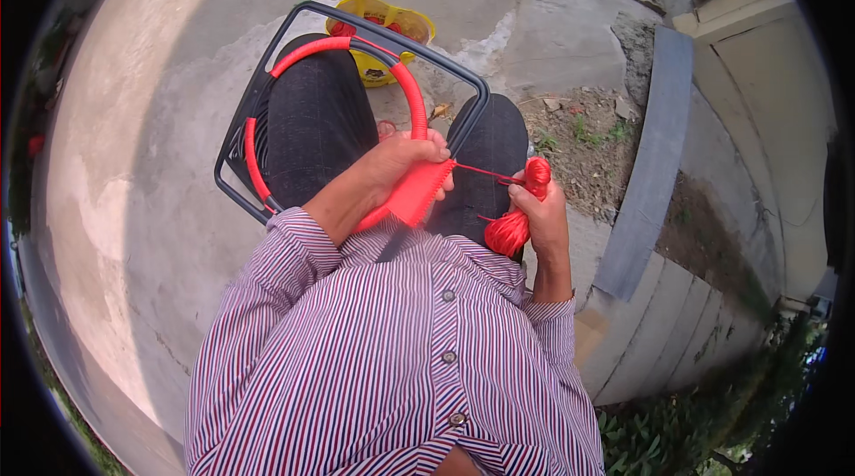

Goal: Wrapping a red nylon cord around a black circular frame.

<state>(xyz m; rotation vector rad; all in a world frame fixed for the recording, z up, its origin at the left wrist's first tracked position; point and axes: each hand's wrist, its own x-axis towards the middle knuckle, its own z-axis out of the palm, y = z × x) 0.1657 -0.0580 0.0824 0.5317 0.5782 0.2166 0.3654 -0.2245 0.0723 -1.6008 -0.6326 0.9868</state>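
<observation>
My left hand grips a red cord-wrapped ring where a patch of red weaving fills part of it. The ring lies across my lap inside a black rectangular frame. My right hand holds a red bundle of cord, and a taut red strand runs from it to the weaving. Both hands sit above my knees in dark trousers.
A yellow basket with something red in it stands on the concrete beyond my knees. A grey kerb and a strip of soil lie to the right, with steps and plants lower right.
</observation>
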